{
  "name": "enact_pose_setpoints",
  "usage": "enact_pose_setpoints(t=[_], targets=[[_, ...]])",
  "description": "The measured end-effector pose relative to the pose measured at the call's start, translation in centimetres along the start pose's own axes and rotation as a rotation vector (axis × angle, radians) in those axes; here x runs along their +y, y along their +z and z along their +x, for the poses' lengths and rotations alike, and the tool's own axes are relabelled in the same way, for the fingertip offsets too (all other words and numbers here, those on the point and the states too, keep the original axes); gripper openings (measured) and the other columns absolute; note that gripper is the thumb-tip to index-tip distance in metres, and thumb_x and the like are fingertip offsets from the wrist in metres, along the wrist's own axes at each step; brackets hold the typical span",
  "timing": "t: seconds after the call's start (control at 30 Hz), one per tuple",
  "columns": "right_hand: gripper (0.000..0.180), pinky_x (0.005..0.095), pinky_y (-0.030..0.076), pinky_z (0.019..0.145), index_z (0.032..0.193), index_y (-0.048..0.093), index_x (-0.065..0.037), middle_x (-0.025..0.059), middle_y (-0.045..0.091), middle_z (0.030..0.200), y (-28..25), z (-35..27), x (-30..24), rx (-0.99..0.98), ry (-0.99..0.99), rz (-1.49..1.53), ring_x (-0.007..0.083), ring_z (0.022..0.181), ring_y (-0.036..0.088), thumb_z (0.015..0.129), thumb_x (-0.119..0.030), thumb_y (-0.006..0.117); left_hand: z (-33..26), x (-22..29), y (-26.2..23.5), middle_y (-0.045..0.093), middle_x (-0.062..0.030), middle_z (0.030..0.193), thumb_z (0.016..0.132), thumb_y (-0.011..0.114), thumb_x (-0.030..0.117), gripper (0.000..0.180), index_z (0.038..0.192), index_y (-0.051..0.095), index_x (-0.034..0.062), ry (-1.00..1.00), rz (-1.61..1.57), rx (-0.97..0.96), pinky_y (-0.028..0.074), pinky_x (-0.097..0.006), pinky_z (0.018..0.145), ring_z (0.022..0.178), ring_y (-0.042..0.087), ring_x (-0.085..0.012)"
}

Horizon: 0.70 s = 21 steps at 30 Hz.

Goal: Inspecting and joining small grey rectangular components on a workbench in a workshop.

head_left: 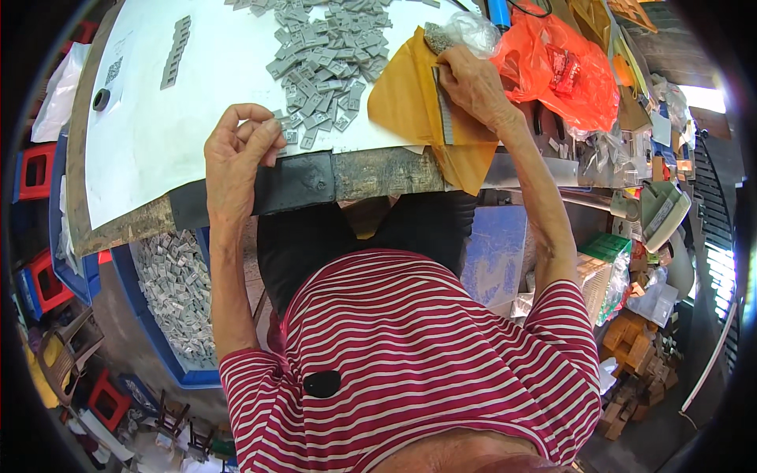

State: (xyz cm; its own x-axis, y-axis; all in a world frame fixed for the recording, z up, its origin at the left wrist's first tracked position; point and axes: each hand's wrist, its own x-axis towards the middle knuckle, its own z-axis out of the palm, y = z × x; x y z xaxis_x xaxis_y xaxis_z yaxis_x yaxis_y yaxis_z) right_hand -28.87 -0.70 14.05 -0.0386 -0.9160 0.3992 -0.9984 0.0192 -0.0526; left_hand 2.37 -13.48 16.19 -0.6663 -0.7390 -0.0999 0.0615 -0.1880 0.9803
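Note:
My left hand (240, 150) hovers over the table's front edge, fingers curled and thumb drawn in against them. Whatever its fingertips pinch, if anything, is too small to make out. Just beyond them spreads a heap of small flat grey pieces (319, 67). My right hand (477, 87) reaches over a yellow-brown paper sheet (406, 91) at the right, which hangs past the table edge. Its fingers close around the top of a narrow ribbed grey strip (446, 118) standing out against the paper.
A row of joined grey pieces (176, 51) and a black ring (101, 99) lie on the white sheet (142, 142). An orange-red plastic bag (564, 71) sits at the right. Below left, a blue bin (162, 355) holds many grey pieces. Red stools (38, 169) stand further left.

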Motion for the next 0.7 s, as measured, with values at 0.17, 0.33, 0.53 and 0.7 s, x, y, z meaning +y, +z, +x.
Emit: enact_pose_setpoints(t=[0.17, 0.33, 0.53, 0.7], targets=[[0.012, 0.0192, 0.033, 0.044, 0.083, 0.057, 0.000, -0.0015, 0.049, 0.062, -1.3, 0.1, -1.8, 0.015, 0.535, 0.752, 0.0044, 0.051, 0.043, 0.082, -0.012, 0.056, -0.3, 0.4, 1.7, 0.059, -0.0055, 0.070, 0.083, 0.056, 0.009, 0.015, 0.094, 0.053, 0.0000, -0.039, -0.016, -0.033, 0.039, -0.016, 0.053, 0.056, 0.047, -0.0050], [0.012, 0.0156, 0.024, 0.038, 0.076, 0.055, 0.000, -0.0006, 0.048, 0.062, -3.8, 0.7, -4.3, -0.186, 0.858, 1.523, 0.0016, 0.045, 0.037, 0.080, -0.011, 0.057, -0.1, 0.4, 3.3, 0.060, -0.0075, 0.074, 0.083, 0.054, 0.006, 0.019, 0.100, 0.051, -0.0019, -0.067, -0.068, -0.112, 0.041, -0.017, 0.057, 0.060, 0.052, -0.0062], [0.016, 0.0156, 0.021, 0.036, 0.071, 0.053, 0.000, 0.0005, 0.048, 0.060, -4.4, 1.2, -6.7, -0.261, 0.858, 1.627, 0.0018, 0.042, 0.036, 0.080, -0.012, 0.058, 0.2, 0.3, 4.5, 0.061, -0.0077, 0.077, 0.082, 0.054, 0.003, 0.020, 0.100, 0.051, -0.0022, -0.033, -0.081, -0.145, 0.042, -0.017, 0.057, 0.062, 0.054, -0.0063], [0.017, 0.0154, 0.024, 0.036, 0.071, 0.054, 0.000, 0.0004, 0.048, 0.055, -4.1, 1.6, -8.0, -0.282, 0.847, 1.600, 0.0026, 0.041, 0.037, 0.080, -0.014, 0.057, 0.3, -0.5, 4.7, 0.062, -0.0069, 0.076, 0.081, 0.055, 0.004, 0.020, 0.100, 0.051, -0.0015, -0.020, -0.065, -0.161, 0.042, -0.017, 0.057, 0.061, 0.054, -0.0061]])
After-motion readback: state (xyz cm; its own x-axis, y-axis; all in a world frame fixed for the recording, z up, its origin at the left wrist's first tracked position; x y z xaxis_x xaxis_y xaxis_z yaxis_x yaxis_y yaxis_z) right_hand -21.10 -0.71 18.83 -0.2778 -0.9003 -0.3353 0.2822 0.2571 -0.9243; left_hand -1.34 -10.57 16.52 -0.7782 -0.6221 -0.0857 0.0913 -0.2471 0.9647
